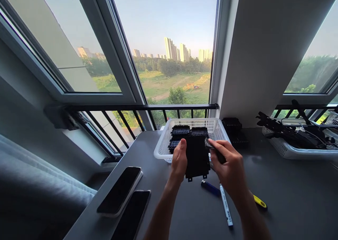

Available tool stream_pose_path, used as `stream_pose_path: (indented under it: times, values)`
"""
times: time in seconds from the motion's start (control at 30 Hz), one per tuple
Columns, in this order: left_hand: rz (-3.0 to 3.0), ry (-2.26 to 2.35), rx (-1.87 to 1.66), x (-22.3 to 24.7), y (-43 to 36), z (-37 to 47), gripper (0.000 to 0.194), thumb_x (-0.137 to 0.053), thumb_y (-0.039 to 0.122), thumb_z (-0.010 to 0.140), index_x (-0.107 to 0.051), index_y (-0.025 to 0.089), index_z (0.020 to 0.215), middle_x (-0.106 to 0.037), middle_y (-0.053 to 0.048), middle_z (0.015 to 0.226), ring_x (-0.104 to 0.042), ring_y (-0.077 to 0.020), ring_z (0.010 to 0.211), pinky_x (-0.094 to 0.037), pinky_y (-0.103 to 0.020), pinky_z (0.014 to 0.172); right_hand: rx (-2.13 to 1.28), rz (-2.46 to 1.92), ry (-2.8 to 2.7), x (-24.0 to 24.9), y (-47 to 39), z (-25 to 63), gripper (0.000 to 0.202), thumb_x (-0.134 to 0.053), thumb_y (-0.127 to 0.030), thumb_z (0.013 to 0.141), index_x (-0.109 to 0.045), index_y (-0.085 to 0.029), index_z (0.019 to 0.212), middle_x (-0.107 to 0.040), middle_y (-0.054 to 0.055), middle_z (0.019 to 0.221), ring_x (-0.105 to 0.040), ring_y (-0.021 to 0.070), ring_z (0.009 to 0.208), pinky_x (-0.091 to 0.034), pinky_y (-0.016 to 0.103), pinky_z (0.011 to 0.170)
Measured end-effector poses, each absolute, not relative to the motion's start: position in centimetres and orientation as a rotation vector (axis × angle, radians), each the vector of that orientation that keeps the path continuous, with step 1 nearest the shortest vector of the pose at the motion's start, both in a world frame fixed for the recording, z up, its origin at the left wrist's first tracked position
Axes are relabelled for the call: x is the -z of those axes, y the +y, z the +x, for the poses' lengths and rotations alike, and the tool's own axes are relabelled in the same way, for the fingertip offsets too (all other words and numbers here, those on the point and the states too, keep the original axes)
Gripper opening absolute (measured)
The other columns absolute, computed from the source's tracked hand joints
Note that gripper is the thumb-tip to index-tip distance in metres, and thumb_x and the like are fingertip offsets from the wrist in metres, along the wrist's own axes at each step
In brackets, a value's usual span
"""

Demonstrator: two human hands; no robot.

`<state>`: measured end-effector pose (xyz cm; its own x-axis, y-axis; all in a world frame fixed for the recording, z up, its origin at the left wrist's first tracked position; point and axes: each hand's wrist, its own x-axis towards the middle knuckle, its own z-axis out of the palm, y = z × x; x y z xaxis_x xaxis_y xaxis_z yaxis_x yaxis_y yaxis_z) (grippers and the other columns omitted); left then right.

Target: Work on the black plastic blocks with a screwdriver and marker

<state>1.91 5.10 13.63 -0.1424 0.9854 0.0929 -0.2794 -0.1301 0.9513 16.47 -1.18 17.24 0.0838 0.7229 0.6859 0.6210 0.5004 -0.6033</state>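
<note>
Both hands are closed on something above the desk (290,204). The left hand (179,160) grips the left edge of a black panel (197,157), thumb up along the side and fingers mostly hidden behind, probably to steady it. The right hand (228,162) pinches a small dark object (218,156), whose greyish end appears to meet the panel's upper right edge. The panel is raised in front of the white basket, its broad face towards the wearer, likely so that edge is easy to see.

Nearest on the desk, two phones (118,190) lie along its left edge, apparently out of the arms' way. Below the right hand are a white marker (226,206), a blue lighter-like item (210,188) and a yellow-handled tool (260,201), within easy reach.

Towards the far edge, the white basket (158,154) keeps similar black parts (180,130) together; more black pieces (232,123) sit to its right. Beyond them, a second basket (298,155) near the far right corner holds dark parts and cables.
</note>
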Motion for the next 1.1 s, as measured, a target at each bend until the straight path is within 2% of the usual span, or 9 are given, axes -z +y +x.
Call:
stream_pose_path:
  times: [0.2,0.37,0.57,0.7,0.87,1.0,1.1]
  values:
    - [1.252,1.144,-1.445,-13.3,3.7,3.3,0.043,-0.057,0.056,0.081,-0.069,0.019,0.099,-0.069,-0.009,0.111,-0.053,-0.0288,0.12,-0.035,-0.036,0.104,-0.116,-1.313,-1.554,-16.3,0.1,16.4,0.03,-0.051,-0.019,0.089,-0.068,-0.016,0.114,-0.068,0.009,0.1,-0.066,0.0213,0.091,-0.054,0.035,0.083]
    - [1.323,1.277,-1.359,-12.8,3.0,3.7,0.049,-0.05,0.059,0.085,-0.065,0.02,0.11,-0.061,-0.011,0.129,-0.047,-0.0281,0.128,-0.031,-0.037,0.107,-0.157,-1.296,-1.535,-16.1,0.1,16.2,0.028,-0.053,-0.021,0.088,-0.07,-0.016,0.11,-0.07,0.009,0.099,-0.067,0.0213,0.088,-0.054,0.034,0.082]
    - [1.269,1.238,-1.339,-12.6,2.9,3.6,0.05,-0.052,0.06,0.083,-0.065,0.021,0.111,-0.057,-0.01,0.135,-0.041,-0.0282,0.133,-0.027,-0.036,0.11,-0.195,-1.222,-1.59,-16.3,-0.1,15.9,0.028,-0.054,-0.019,0.088,-0.069,-0.018,0.112,-0.069,0.007,0.101,-0.066,0.019,0.09,-0.054,0.032,0.083]
    - [1.124,1.106,-1.389,-12.2,3.2,3.5,0.05,-0.054,0.061,0.081,-0.068,0.02,0.106,-0.064,-0.008,0.124,-0.047,-0.0272,0.127,-0.032,-0.035,0.108,-0.171,-1.123,-1.724,-16.0,-0.2,15.7,0.032,-0.05,-0.016,0.09,-0.066,-0.022,0.118,-0.067,0.007,0.104,-0.064,0.0189,0.094,-0.054,0.033,0.085]
    - [0.828,0.887,-1.437,-12.5,4.2,3.2,0.057,-0.056,0.064,0.078,-0.068,0.013,0.099,-0.072,-0.008,0.096,-0.063,-0.0253,0.103,-0.046,-0.034,0.093,-0.139,-1.059,-2.0,-16.3,-0.7,15.0,0.03,-0.049,-0.012,0.09,-0.068,-0.021,0.112,-0.066,0.007,0.102,-0.061,0.0192,0.091,-0.055,0.033,0.081]
    - [0.634,0.815,-1.483,-13.2,5.0,2.3,0.057,-0.062,0.06,0.075,-0.067,0.011,0.104,-0.072,-0.008,0.093,-0.066,-0.0232,0.094,-0.05,-0.033,0.088,-0.156,-1.023,-2.146,-16.3,-1.3,14.1,0.026,-0.049,-0.008,0.09,-0.07,-0.02,0.101,-0.066,0.006,0.094,-0.061,0.0163,0.082,-0.054,0.029,0.073]
    - [0.584,0.783,-1.491,-13.5,5.4,1.6,0.058,-0.057,0.059,0.079,-0.064,0.011,0.111,-0.072,-0.008,0.093,-0.067,-0.0232,0.093,-0.052,-0.034,0.086,-0.198,-1.035,-2.212,-16.3,-1.9,13.8,0.03,-0.049,-0.003,0.086,-0.071,-0.021,0.095,-0.066,0.003,0.085,-0.061,0.0142,0.077,-0.052,0.025,0.069]
